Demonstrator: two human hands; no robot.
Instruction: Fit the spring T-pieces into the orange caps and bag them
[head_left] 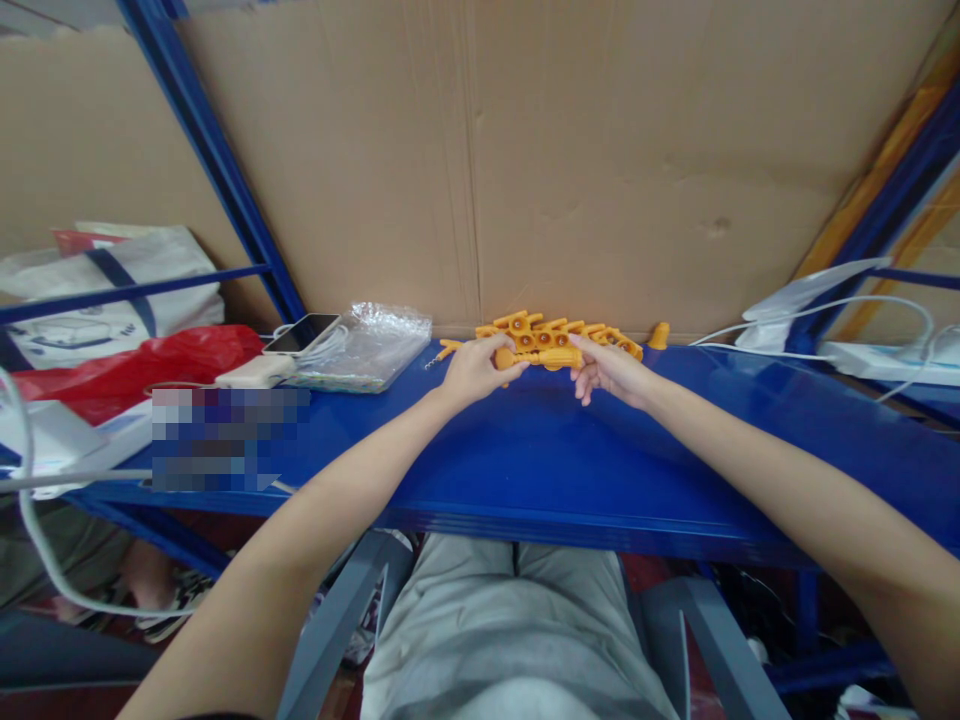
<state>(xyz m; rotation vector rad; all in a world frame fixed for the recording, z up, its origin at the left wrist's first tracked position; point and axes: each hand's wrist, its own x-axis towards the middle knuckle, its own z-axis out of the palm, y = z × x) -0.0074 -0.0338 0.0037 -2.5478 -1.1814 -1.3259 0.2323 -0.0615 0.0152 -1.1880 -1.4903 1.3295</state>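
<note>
Both my hands are at an orange plastic part, held level just above the blue table. My left hand closes thumb and fingers around its left end. At its right end, my right hand pinches with thumb and index finger, while the other fingers curl loosely below. Right behind the hands lies a row of similar orange plastic pieces, several showing round holes with dark centres. A single orange cap-shaped piece stands apart on the right. Beside my left wrist is a small orange piece near a thin coiled metal bit.
A clear plastic-wrapped package, a phone and white cables lie on the blue table at left, near a red bag. Cardboard walls the back. A power strip with cables lies right.
</note>
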